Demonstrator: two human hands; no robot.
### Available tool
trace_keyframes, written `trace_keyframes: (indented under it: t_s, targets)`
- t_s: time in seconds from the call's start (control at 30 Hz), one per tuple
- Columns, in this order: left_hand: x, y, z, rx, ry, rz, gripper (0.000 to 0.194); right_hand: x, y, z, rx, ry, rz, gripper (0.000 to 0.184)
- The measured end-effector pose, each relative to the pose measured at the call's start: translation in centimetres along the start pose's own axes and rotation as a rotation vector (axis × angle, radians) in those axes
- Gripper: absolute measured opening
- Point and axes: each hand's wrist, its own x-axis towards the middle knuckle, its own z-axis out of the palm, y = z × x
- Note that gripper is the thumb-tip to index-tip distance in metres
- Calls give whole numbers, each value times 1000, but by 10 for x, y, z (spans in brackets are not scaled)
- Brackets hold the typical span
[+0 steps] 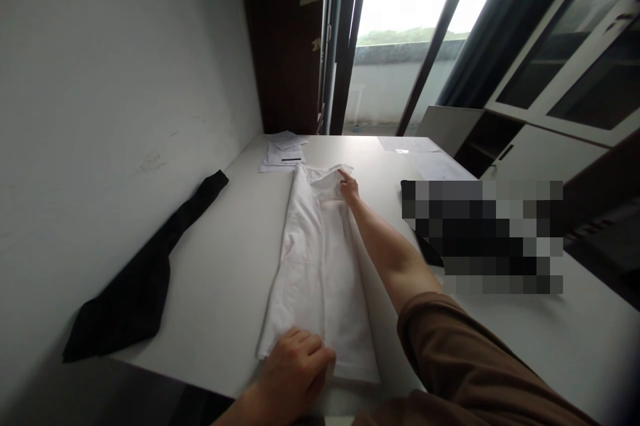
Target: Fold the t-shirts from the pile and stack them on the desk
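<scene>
A white garment (pixel 320 266), which I cannot name for certain, lies lengthwise on the white table, with a long crease or seam down its middle. At its near hem rests my left hand (pixel 297 366), fingers curled and closed on the cloth. My right hand (pixel 349 187) reaches out to the far right corner of the garment. Its index finger is stretched along the edge while the other fingers are bent, closed on the cloth; the thumb is hidden. Some cloth at that far end is loose and folded over.
A black garment (pixel 135 286) lies along the wall side of the table (pixel 225 239). Papers (pixel 285 149) sit at the far left edge, more sheets (pixel 435 161) at the far right. Partly pixelated dark items (pixel 423 239) lie to the right of my arm. Cabinets (pixel 545 166) stand beyond.
</scene>
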Motion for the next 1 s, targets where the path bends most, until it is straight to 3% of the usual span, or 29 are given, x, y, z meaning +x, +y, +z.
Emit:
trace_keyframes:
  t_s: [0.23, 0.4, 0.5, 0.57, 0.67, 0.73, 0.83, 1.0]
  targets:
    - [0, 5, -3, -26, -33, -69, 13, 8, 1, -2, -162, -8, 39, 51]
    - [1, 8, -6, -33, -28, -100, 11, 2, 1, -5, -252, 160, 205, 46]
    - [2, 8, -6, -44, -14, -95, 12, -5, -4, -1, -333, 234, 90, 38]
    - [3, 9, -7, -54, -6, -96, 12, -12, -10, 5, -427, 187, -45, 31]
    - [4, 9, -9, -71, 2, -110, 14, -31, -16, 16, -556, -109, -154, 27]
    - [5, 9, -11, -83, -2, -112, 14, -47, -17, 22, -644, -249, -232, 35]
    - [4, 9, -11, -88, -24, -119, 14, -68, -12, 25, -745, -205, -315, 43]
    - [4, 8, -6, -91, -4, -138, 13, -62, -16, 25, -689, -62, -200, 48]
